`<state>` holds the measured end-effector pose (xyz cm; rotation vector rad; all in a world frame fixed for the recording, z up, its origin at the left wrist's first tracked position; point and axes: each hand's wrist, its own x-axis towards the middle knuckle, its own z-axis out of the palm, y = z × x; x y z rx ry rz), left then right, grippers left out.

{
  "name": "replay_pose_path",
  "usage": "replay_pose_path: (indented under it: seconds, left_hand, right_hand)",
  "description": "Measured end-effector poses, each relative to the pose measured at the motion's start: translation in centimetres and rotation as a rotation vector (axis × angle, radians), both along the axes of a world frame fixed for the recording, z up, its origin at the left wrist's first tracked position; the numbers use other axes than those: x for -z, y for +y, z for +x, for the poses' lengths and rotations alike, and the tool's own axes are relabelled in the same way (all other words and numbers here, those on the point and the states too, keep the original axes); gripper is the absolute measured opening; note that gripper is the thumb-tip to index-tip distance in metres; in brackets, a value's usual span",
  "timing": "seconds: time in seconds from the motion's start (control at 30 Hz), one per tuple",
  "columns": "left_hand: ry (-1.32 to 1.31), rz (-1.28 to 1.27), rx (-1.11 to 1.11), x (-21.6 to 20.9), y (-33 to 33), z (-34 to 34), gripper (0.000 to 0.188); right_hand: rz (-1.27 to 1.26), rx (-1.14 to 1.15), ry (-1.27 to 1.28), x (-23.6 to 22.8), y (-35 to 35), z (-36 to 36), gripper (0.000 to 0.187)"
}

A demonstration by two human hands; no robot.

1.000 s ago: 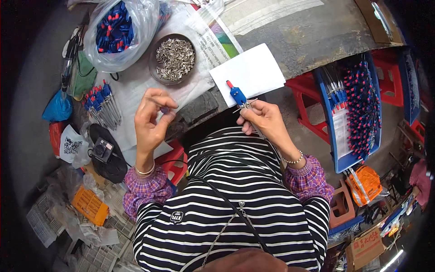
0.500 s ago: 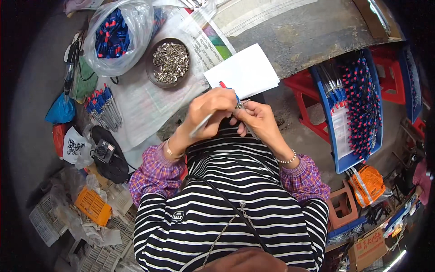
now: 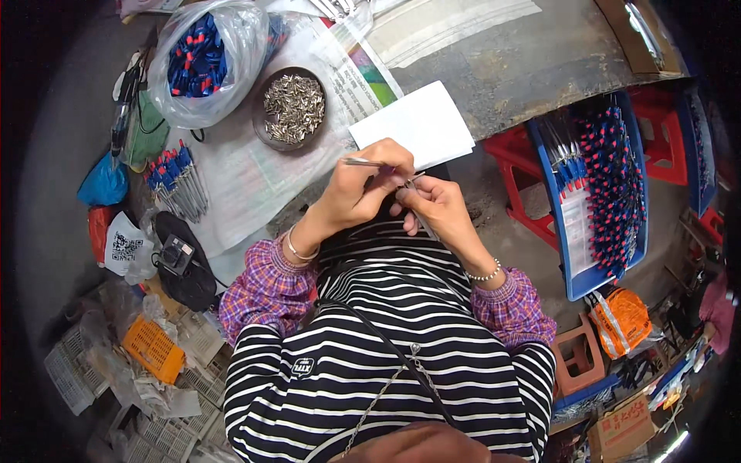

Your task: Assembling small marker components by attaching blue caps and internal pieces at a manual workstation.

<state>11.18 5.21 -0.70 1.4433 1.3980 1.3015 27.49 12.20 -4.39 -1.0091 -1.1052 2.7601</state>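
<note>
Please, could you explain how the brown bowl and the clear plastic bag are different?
The bowl is round and dark brown, while the bag is transparent and crumpled.
The bowl holds small silvery metal pieces; the bag holds blue-and-red pieces.
The bowl looks smaller and sits nearer the left hand; the bag looks larger and lies farther away.
Both are open, with many pieces inside.

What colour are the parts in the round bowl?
Silvery; the parts show best in the head view.
</note>
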Motion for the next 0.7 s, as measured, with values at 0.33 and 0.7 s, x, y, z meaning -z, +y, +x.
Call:
replay_pose_path:
  seconds: [0.33, 0.7]
  left_hand:
    - [0.06, -0.117, -0.207, -4.2, -4.7, -3.8, 0.018]
    - [0.864, -0.357, -0.296, -2.5, -9.9, -7.2, 0.031]
  right_hand:
    - [0.0, 0.008, -0.018, 0.0, 0.3, 0.0, 0.016]
    - [-0.006, -0.014, -0.016, -1.6, -0.2, 0.6, 0.022]
